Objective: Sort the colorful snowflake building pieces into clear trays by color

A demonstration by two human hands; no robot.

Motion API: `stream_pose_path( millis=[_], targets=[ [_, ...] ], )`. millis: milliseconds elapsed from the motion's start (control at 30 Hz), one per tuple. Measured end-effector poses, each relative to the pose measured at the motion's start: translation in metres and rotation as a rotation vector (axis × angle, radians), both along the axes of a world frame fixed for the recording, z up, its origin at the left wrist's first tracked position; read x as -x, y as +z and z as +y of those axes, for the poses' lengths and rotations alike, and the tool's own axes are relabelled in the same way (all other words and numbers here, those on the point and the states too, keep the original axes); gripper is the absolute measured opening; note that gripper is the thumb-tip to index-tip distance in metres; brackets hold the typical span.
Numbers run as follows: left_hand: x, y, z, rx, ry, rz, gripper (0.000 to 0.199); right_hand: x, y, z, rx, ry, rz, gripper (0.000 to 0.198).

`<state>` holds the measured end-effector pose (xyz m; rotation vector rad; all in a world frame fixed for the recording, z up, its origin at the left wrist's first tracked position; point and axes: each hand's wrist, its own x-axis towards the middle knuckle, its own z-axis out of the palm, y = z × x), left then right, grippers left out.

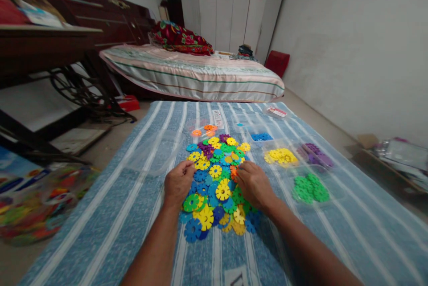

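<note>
A heap of notched plastic flower discs (216, 171) in yellow, blue, green, purple and orange lies on the striped cloth. My left hand (179, 182) is closed at the heap's left edge, its fingers curled inward; whatever they may hold is hidden. On the right side of the heap, my right hand (253, 182) has its fingers pinched at an orange disc (233, 173), partly covered by them. Sorted pieces sit in clear trays to the right: blue discs (261, 137), yellow discs (284, 156), purple discs (316, 154) and green discs (310, 188). Orange discs (210, 128) lie behind the heap.
A clear plastic lid or tray (147, 154) rests left of the heap. A small red-and-white packet (277, 112) is at the far right of the cloth. On the floor at left stands a bag of colourful pieces (43, 206). A bed (200, 74) is beyond.
</note>
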<state>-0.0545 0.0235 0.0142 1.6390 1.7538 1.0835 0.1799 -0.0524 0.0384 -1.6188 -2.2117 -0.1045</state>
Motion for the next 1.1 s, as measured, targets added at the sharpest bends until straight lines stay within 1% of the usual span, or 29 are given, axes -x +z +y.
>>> stream_pose_path(
  millis=[133, 267, 367, 433, 467, 567, 633, 667, 700, 767, 833, 900, 1000, 1100],
  targets=[
    [0.0, 0.001, -0.001, 0.002, -0.001, 0.012, 0.033, -0.006, 0.007, 0.005, -0.058, 0.048, 0.011, 0.026],
    [0.0, 0.0, -0.003, -0.008, -0.01, 0.01, 0.03, -0.008, 0.022, 0.016, -0.035, 0.069, -0.013, 0.028],
    [-0.001, 0.002, -0.006, -0.009, -0.017, 0.006, 0.029, -0.001, 0.042, 0.038, 0.0, 0.098, -0.055, 0.029],
    [-0.002, 0.004, -0.007, -0.003, -0.011, 0.004, 0.029, 0.008, 0.062, 0.062, -0.002, 0.101, -0.084, 0.03],
    [-0.003, 0.005, -0.008, -0.001, -0.008, 0.002, 0.029, 0.013, 0.074, 0.075, -0.025, 0.079, -0.092, 0.03],
    [-0.003, 0.007, -0.009, -0.005, -0.007, -0.009, 0.028, 0.028, 0.105, 0.109, -0.132, -0.081, -0.049, 0.029],
    [-0.003, 0.006, -0.009, -0.005, -0.009, -0.014, 0.027, 0.033, 0.116, 0.118, -0.136, -0.143, -0.017, 0.029],
    [-0.003, 0.005, -0.009, -0.004, -0.008, -0.011, 0.026, 0.034, 0.117, 0.118, -0.113, -0.143, -0.015, 0.029],
    [-0.003, 0.005, -0.009, -0.003, -0.007, -0.006, 0.026, 0.033, 0.115, 0.114, -0.074, -0.122, -0.026, 0.028],
    [-0.003, 0.004, -0.009, -0.001, -0.005, 0.01, 0.027, 0.027, 0.106, 0.1, 0.034, -0.052, -0.074, 0.026],
    [-0.004, 0.005, -0.009, -0.005, -0.006, 0.029, 0.027, 0.018, 0.091, 0.081, 0.157, 0.003, -0.136, 0.024],
    [-0.004, 0.006, -0.009, -0.007, -0.009, 0.042, 0.027, 0.007, 0.075, 0.062, 0.256, 0.018, -0.178, 0.023],
    [-0.005, 0.007, -0.01, 0.001, -0.01, 0.048, 0.029, -0.006, 0.054, 0.04, 0.337, 0.025, -0.189, 0.018],
    [-0.006, 0.007, -0.009, 0.001, -0.003, 0.042, 0.029, -0.01, 0.041, 0.024, 0.348, 0.054, -0.187, 0.014]
  ],
)
